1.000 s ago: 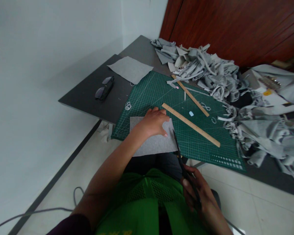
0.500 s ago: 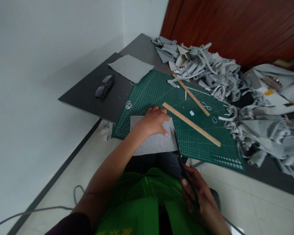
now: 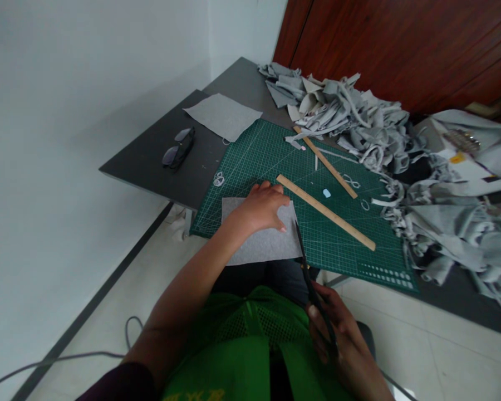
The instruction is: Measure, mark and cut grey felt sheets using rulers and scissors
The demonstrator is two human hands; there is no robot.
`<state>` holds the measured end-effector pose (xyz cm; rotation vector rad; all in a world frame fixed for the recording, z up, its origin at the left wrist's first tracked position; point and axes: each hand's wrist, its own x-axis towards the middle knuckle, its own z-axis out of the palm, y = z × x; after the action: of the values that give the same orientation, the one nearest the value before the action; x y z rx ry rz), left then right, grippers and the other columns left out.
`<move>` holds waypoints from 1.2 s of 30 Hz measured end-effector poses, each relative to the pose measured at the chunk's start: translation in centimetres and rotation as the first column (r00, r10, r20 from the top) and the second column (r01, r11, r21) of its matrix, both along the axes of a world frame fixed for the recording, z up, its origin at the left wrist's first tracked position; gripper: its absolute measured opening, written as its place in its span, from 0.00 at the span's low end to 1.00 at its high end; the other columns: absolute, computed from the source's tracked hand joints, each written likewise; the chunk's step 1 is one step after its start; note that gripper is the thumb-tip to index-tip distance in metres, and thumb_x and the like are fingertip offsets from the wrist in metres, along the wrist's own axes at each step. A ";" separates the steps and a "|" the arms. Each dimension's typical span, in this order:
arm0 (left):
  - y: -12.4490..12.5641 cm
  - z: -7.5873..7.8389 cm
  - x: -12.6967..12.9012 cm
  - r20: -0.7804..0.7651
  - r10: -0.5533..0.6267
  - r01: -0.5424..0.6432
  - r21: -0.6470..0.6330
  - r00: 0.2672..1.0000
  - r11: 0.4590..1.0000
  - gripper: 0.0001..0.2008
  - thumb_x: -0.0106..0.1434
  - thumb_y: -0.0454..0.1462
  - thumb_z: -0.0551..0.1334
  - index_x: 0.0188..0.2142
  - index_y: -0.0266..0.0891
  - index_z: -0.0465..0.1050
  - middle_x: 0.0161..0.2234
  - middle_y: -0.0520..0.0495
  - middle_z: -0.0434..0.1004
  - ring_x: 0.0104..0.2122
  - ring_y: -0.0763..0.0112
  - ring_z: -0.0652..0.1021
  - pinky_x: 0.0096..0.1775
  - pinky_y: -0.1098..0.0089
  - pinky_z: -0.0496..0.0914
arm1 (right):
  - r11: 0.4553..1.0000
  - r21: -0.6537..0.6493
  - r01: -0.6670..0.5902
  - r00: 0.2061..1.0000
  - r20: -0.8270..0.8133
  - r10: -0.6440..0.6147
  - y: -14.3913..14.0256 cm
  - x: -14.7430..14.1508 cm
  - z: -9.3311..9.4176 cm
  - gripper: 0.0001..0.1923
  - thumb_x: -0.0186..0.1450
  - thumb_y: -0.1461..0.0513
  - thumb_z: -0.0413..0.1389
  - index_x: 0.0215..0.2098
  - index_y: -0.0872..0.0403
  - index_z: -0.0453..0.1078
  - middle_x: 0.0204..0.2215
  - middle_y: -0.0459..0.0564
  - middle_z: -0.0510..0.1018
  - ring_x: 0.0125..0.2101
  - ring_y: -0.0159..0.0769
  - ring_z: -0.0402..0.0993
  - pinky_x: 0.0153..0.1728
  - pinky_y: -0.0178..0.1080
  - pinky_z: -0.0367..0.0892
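A grey piece of fabric (image 3: 267, 245) lies over the near edge of the green cutting mat (image 3: 259, 156), its lower part reaching past the table edge. My left hand (image 3: 264, 207) presses flat on it, fingers and thumb spread. Black scissors (image 3: 307, 272) are in my right hand (image 3: 336, 320), which is closed round the handles below the table edge. Their blades point away from me and lie along the fabric's right edge. A wooden ruler (image 3: 326, 213) rests on the mat just right of my left hand.
A second ruler (image 3: 328, 164) lies farther back, near a small pale blue piece (image 3: 326, 193). Heaped grey fabric scraps (image 3: 354, 111) line the back and right. Sunglasses (image 3: 179, 147) and another grey fabric sheet (image 3: 223, 114) are at left. A white wall (image 3: 96, 83) borders that side.
Almost nothing differs. My right hand and the scissor handles have shifted very slightly; my left hand and the fabric stay in place.
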<state>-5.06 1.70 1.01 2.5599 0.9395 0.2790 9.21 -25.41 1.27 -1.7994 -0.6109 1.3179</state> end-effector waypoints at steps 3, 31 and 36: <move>0.1 -0.2 0.0 0.010 -0.003 0.003 0.008 1.000 1.000 0.25 0.54 0.45 0.77 0.49 0.43 0.78 0.54 0.45 0.74 0.53 0.51 0.70 0.52 0.56 0.64 | 1.000 0.019 0.013 1.000 0.028 -0.013 0.0 -0.1 -0.1 0.28 0.61 0.44 0.67 0.55 0.42 0.72 0.21 0.41 0.69 0.17 0.29 0.59 0.17 0.33 0.56; 0.9 -0.6 0.0 0.036 -0.059 0.059 0.001 0.998 0.998 0.32 0.52 0.47 0.78 0.53 0.39 0.78 0.55 0.42 0.74 0.53 0.51 0.70 0.55 0.58 0.65 | 0.987 0.083 -0.137 0.989 0.073 0.131 2.8 1.7 -1.1 0.25 0.66 0.45 0.63 0.55 0.45 0.68 0.19 0.38 0.64 0.16 0.28 0.57 0.16 0.32 0.54; 1.1 -1.1 0.0 0.046 -0.070 0.070 0.010 0.996 0.998 0.31 0.52 0.48 0.78 0.54 0.40 0.78 0.56 0.43 0.73 0.54 0.50 0.70 0.56 0.57 0.64 | 0.984 0.066 -0.165 0.983 0.089 0.159 3.1 1.4 -1.0 0.28 0.67 0.43 0.61 0.57 0.46 0.64 0.18 0.36 0.64 0.15 0.27 0.56 0.15 0.31 0.54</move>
<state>-5.02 2.79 -0.08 2.5768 0.8318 0.3213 10.62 -22.30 0.28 -1.7823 -0.8567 1.3142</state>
